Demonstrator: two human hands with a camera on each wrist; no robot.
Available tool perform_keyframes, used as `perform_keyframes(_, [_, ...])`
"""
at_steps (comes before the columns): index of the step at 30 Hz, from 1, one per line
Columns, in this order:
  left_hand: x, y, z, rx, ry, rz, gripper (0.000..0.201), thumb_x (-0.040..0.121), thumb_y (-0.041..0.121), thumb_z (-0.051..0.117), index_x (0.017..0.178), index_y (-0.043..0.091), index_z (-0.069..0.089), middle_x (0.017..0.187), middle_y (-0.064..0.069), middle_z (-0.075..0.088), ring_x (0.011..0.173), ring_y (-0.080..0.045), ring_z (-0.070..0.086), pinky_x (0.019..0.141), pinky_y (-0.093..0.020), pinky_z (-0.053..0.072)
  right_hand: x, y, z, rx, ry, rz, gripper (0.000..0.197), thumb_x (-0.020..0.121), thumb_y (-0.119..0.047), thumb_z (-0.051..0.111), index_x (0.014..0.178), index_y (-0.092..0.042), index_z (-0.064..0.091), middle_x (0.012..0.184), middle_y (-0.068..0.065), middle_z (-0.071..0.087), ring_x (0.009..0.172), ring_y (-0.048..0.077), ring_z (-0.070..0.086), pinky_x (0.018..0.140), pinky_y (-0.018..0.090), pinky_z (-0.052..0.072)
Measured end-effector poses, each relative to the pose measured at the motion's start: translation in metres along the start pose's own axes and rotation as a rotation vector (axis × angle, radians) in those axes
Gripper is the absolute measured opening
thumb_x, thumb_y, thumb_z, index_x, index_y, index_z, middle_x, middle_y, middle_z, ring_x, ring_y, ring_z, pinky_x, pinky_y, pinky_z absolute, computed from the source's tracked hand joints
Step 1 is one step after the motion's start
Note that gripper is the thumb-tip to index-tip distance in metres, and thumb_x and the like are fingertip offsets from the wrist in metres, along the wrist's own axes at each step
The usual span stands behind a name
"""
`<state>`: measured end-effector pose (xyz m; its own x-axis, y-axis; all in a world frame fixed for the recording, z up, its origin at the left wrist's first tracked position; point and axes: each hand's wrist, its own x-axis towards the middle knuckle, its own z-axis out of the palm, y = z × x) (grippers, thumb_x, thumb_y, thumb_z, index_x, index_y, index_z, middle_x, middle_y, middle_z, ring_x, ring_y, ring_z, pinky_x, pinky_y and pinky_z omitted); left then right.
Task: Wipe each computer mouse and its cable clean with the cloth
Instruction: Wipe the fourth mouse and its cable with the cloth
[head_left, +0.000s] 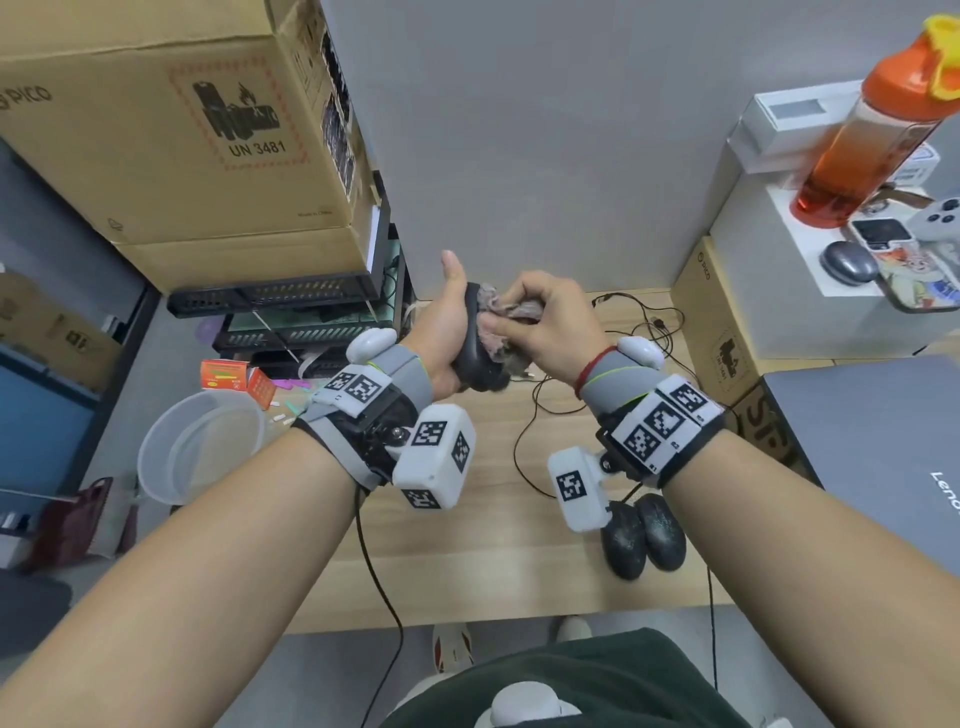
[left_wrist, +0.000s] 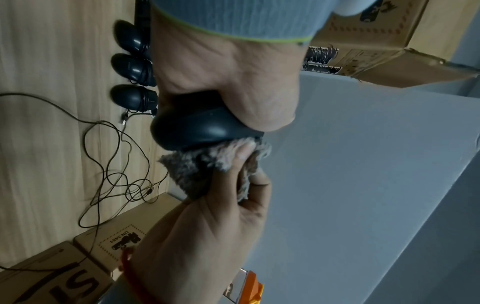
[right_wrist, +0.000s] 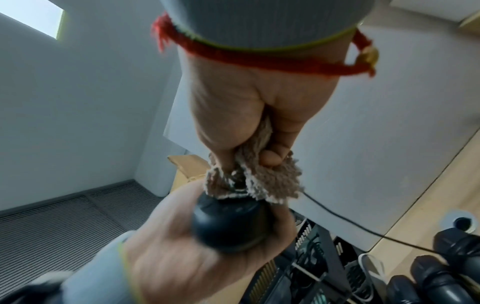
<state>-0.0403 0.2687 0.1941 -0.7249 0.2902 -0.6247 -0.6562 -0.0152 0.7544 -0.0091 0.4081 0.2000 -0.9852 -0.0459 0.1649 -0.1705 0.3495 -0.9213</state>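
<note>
Left hand (head_left: 441, 332) grips a black mouse (head_left: 475, 348) above the counter (head_left: 467, 571), fingers wrapped round its body, thumb sticking up. Mouse stands roughly on end, lifted clear of the wood.

Right hand (head_left: 550, 322) has the cloth (head_left: 498, 322) bunched in curled fingers (left_wrist: 244, 152) and pressed against the mouse's right face. Left wrist view: cloth (left_wrist: 207, 164) touches the mouse (left_wrist: 197, 131) along its lower edge. Right wrist view: cloth (right_wrist: 254, 176) sits on top of the mouse (right_wrist: 228, 224), left hand (right_wrist: 187, 257) wrapped round it from below, right hand (right_wrist: 249, 107) closed on the cloth.

Its cable (head_left: 530, 441) drops from the mouse to the counter and loops loosely toward the near edge. More slack cable (head_left: 644, 322) lies tangled at the back by the wall.

Two more black mice (head_left: 644, 535) sit side by side, touching, near the front edge under the right wrist. Left wrist view shows three (left_wrist: 132, 70) in a row.

Room: open wood between the hands and the front edge, apart from the cable loop. Left side is bounded by a cardboard box (head_left: 171, 130) stacked on black racks (head_left: 291, 312). Right side is bounded by a smaller carton (head_left: 722, 332) and a laptop (head_left: 872, 457). An orange bottle (head_left: 872, 130) stands on a white box, right rear, well apart from the hands. A plastic bowl (head_left: 202, 447) sits off the counter's left edge, lower down.
</note>
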Motion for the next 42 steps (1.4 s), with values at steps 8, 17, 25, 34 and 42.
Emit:
perform_keyframes(8, [0.019,0.002,-0.015,-0.027,0.220,0.024,0.101,0.072,0.097,0.030,0.103,0.007,0.063,0.076,-0.013,0.063,0.081,-0.033,0.072,0.086,-0.059,0.057,-0.025,-0.006,0.008,0.171,-0.353,0.064,0.030,0.073,0.002,0.081,0.071,-0.009,0.054,0.093,0.016,0.056,0.058,0.031,0.068,0.043,0.034,0.046])
perform_keyframes(17, [0.012,0.009,-0.010,-0.026,0.097,-0.032,0.109,0.065,0.102,0.030,0.107,0.008,0.066,0.112,-0.029,0.068,0.087,-0.039,0.070,0.082,-0.053,0.056,-0.011,-0.010,0.004,0.160,-0.212,0.069,0.035,0.072,-0.011,0.086,0.073,-0.020,0.052,0.076,0.001,0.061,0.060,0.021,0.062,0.053,0.051,0.057])
perform_keyframes(25, [0.004,0.014,0.003,0.020,0.115,-0.027,0.106,0.077,0.095,0.028,0.113,0.005,0.071,0.108,-0.028,0.069,0.082,-0.030,0.064,0.082,-0.041,0.048,0.020,0.010,-0.026,0.100,-0.016,0.110,0.030,0.075,-0.007,0.083,0.070,-0.019,0.056,0.064,-0.007,0.060,0.057,0.004,0.057,0.055,0.024,0.052])
perform_keyframes(34, [0.000,0.035,0.004,-0.036,0.005,-0.023,0.110,0.083,0.090,0.022,0.128,-0.002,0.061,0.120,-0.029,0.066,0.095,-0.041,0.069,0.078,-0.044,0.058,0.028,0.000,-0.017,0.039,-0.077,-0.084,0.028,0.067,-0.027,0.088,0.064,-0.032,0.061,0.068,-0.015,0.063,0.067,0.002,0.058,0.072,0.026,0.048])
perform_keyframes(42, [-0.002,0.056,0.006,-0.139,0.057,0.003,0.089,0.085,0.089,0.026,0.098,0.010,0.063,0.112,-0.022,0.065,0.101,-0.034,0.065,0.091,-0.043,0.053,0.022,-0.003,-0.004,0.052,-0.049,-0.201,0.029,0.067,-0.033,0.084,0.066,-0.035,0.056,0.077,-0.011,0.060,0.074,0.007,0.059,0.074,0.028,0.048])
